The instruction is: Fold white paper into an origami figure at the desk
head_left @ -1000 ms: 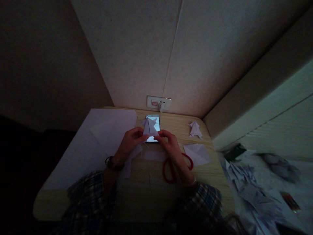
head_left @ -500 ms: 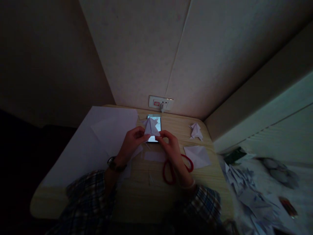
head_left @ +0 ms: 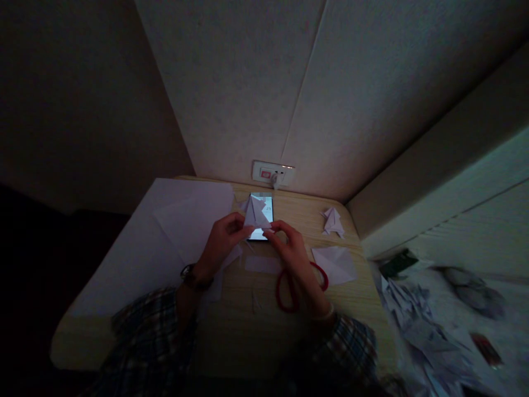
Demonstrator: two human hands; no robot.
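Note:
Both of my hands hold a small piece of folded white paper [head_left: 256,213] above a lit phone [head_left: 262,216] lying on a light wooden table [head_left: 264,331]. My left hand [head_left: 223,240] pinches the paper's lower left edge, fingers closed on it. My right hand [head_left: 289,245] pinches its lower right corner. Red-handled scissors [head_left: 289,289] lie on the table under my right wrist. A watch sits on my left wrist.
Large white sheets [head_left: 165,237] cover the table's left side. A finished folded paper figure [head_left: 332,220] and a creased paper square [head_left: 334,263] lie at the right. A wall socket [head_left: 271,173] with a plugged cable is behind the phone. Many paper scraps [head_left: 417,331] pile up on the right.
My hands have kept hold of the folded paper and barely shifted; the camera view has moved slightly.

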